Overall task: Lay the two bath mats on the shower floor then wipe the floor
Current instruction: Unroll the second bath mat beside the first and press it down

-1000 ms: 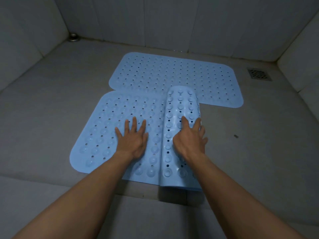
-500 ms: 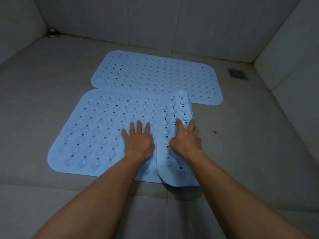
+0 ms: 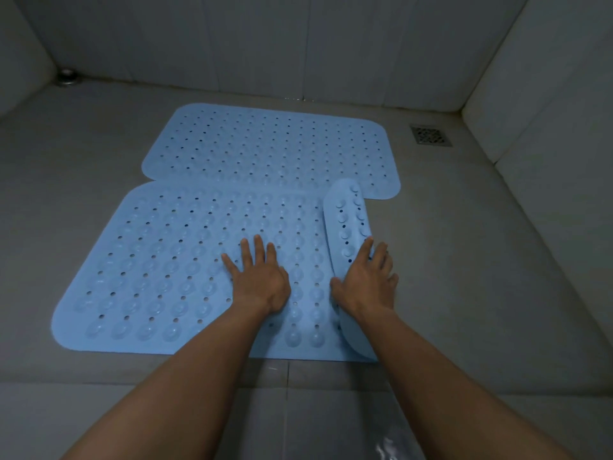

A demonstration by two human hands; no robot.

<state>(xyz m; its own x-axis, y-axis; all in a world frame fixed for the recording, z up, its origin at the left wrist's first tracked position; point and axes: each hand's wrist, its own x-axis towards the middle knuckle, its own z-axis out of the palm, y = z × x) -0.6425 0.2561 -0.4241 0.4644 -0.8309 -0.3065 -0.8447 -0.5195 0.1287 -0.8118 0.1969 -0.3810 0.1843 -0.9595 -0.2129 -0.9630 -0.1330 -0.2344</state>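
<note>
Two light blue perforated bath mats lie on the grey shower floor (image 3: 481, 260). The far mat (image 3: 272, 147) lies flat near the back wall. The near mat (image 3: 172, 260) is spread out except for its right end, which is still curled into a narrow roll (image 3: 346, 224) with suction cups showing. My left hand (image 3: 257, 280) presses flat on the near mat, fingers spread. My right hand (image 3: 368, 280) rests against the curled roll, palm down, fingers on its right side.
A square floor drain (image 3: 430, 135) sits at the back right corner. A round metal fitting (image 3: 67, 77) is at the back left corner. Tiled walls enclose the floor on three sides. A raised ledge (image 3: 99, 403) runs along the near edge.
The curled part of the near mat has unrolled further to the right and grown narrower. My right hand has followed it rightward; my left hand stays flat on the mat.
</note>
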